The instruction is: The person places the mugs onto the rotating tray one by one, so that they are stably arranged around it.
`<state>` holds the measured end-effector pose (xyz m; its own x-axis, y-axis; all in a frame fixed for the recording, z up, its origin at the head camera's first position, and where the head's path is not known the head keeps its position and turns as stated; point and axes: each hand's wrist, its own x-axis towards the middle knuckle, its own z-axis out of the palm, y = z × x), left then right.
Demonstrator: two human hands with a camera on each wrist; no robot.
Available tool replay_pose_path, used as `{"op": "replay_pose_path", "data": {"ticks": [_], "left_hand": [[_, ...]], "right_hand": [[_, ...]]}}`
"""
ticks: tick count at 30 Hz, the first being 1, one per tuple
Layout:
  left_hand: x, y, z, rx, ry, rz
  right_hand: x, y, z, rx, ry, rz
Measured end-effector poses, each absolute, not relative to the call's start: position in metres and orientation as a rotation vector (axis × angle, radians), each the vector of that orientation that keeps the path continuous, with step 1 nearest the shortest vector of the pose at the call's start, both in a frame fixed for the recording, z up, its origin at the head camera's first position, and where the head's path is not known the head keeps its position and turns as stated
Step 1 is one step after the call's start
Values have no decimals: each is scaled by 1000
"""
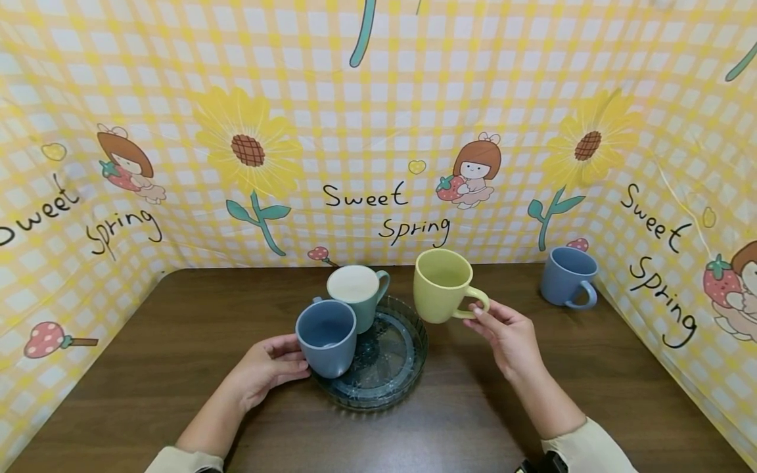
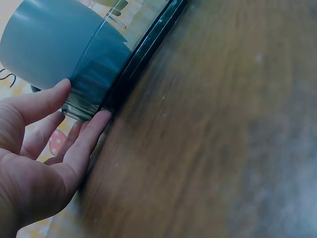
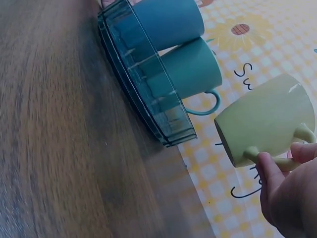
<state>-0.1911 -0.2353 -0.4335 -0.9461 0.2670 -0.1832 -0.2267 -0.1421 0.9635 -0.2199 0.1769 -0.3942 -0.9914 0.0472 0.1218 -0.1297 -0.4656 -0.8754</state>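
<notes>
The right hand [image 1: 508,335] reaches forward from the near right, forearm angled inward, and pinches the handle of the yellow mug [image 1: 437,295] between thumb and fingers. The left hand [image 1: 269,368] comes in from the near left with its thumb and fingers spread; in the left wrist view, the thumb tip is at the rim of the tray [image 1: 422,371] and the fingertips are low against its outer wall.

The yellow mug is held up off the table [image 1: 195,341], just right of the tray's far side. It is roughly upright, its mouth facing up and its handle turned right, toward the hand. The blue mug [image 1: 326,351] stands upright in the tray's left part beside the left hand, a bit of its handle showing on the far side. Just beyond it, the green mug [image 1: 368,316] stands upright in the tray, its handle pointing right and away.

The tray's floor shows to the right of these two mugs, inside a low clear rim. A stretch of table separates the yellow mug from the far blue mug [image 1: 562,279], upright near the table's far right corner. The cloth [image 1: 367,131] rises along the table's back and side edges.
</notes>
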Motion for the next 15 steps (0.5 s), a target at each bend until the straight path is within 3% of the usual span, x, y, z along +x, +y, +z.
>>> {"op": "replay_pose_path", "data": {"ticks": [15], "left_hand": [[-190, -236, -435, 30, 1777, 2198]], "right_hand": [[-220, 160, -395, 86, -1641, 2616]]}}
